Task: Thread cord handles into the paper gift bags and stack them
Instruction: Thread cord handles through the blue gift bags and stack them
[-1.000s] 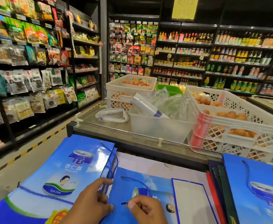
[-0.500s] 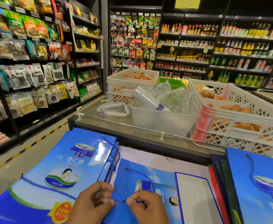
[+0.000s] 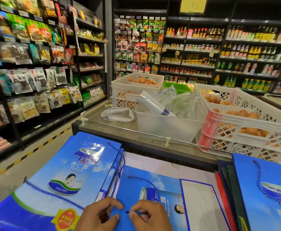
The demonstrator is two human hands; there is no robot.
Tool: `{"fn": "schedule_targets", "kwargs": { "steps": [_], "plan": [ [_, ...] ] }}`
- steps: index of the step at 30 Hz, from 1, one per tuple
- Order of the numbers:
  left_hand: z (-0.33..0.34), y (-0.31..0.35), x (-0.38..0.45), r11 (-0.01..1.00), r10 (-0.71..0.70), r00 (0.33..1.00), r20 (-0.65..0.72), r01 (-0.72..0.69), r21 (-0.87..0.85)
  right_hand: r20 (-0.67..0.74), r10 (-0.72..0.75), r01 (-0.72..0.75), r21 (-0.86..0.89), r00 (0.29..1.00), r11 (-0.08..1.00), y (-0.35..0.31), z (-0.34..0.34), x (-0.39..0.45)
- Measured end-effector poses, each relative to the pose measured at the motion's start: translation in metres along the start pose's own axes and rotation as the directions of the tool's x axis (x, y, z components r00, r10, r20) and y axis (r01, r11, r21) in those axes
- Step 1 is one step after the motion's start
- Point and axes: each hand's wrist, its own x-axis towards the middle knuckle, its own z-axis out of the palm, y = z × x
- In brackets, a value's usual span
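Observation:
A flat blue paper gift bag (image 3: 153,185) lies in front of me. A blue cord (image 3: 146,181) runs from a hole near its top edge down to my right hand (image 3: 150,217), which pinches the cord's dark tip. My left hand (image 3: 101,217) holds the bag's near left edge, its thumb and fingers curled beside the cord tip. To the left a stack of blue bags (image 3: 66,177) with cord handles lies slanted. More blue bags (image 3: 266,194) lie at the right.
Behind the bags a counter (image 3: 119,129) carries white crates of eggs (image 3: 246,120), a clear tub (image 3: 166,125) with plastic bags and a roll of bags (image 3: 118,114). Red and dark flat bags (image 3: 226,189) lie beside the right stack. Stocked shelves line the aisle at left.
The view has tilted slightly. Both hands stayed at the bag's near edge, with the right hand bringing the cord tip nearer the left thumb.

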Motion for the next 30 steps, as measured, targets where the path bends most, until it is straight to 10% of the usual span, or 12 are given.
{"fn": "schedule_targets", "kwargs": {
  "steps": [30],
  "plan": [
    [0.003,0.005,-0.007,1.0,0.016,1.0,-0.019,-0.016,-0.026,0.214,-0.037,0.092,-0.255,0.976,0.963,-0.013,0.002,0.004]
  ]
}}
